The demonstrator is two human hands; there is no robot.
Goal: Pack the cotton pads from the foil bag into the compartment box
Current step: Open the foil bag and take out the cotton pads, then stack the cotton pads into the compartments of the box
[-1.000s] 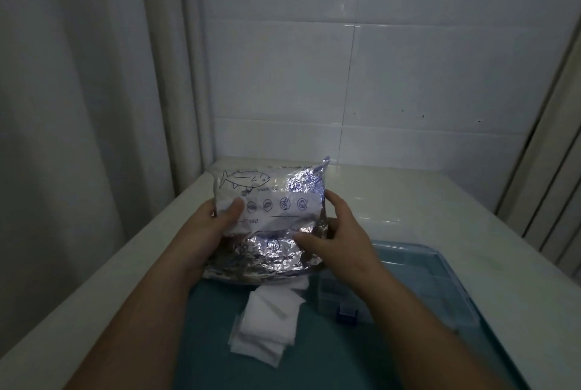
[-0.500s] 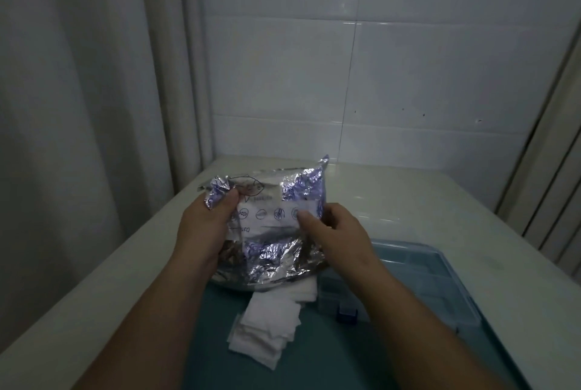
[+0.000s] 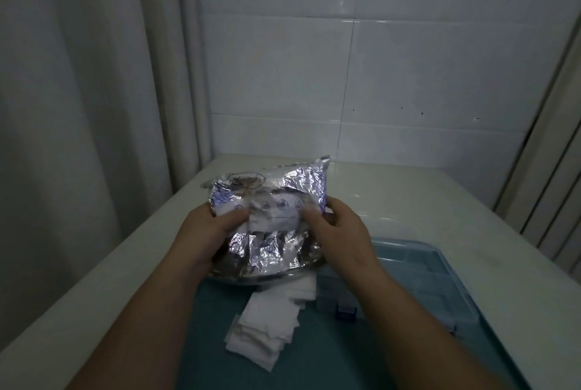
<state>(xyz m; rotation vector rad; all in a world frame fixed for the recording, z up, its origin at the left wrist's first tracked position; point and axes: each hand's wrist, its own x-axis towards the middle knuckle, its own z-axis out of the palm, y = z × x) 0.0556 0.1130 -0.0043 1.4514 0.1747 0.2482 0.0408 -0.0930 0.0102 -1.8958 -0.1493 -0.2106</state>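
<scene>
Both forearms are reaching forward; the left hand (image 3: 207, 229) and right hand (image 3: 338, 229) are clutching a crumpled foil bag (image 3: 270, 223) by its sides; cotton pads (image 3: 267, 315) are lying just below their grasp, the compartment box (image 3: 418, 276) right of it.

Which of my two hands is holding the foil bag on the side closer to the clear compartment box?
The right hand: it grips the foil bag's edge above the compartment box; the left hand grips the opposite side.

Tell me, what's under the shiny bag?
Under the foil bag a pile of white cotton pads lies on the teal mat. The pile's far end is hidden.
</scene>
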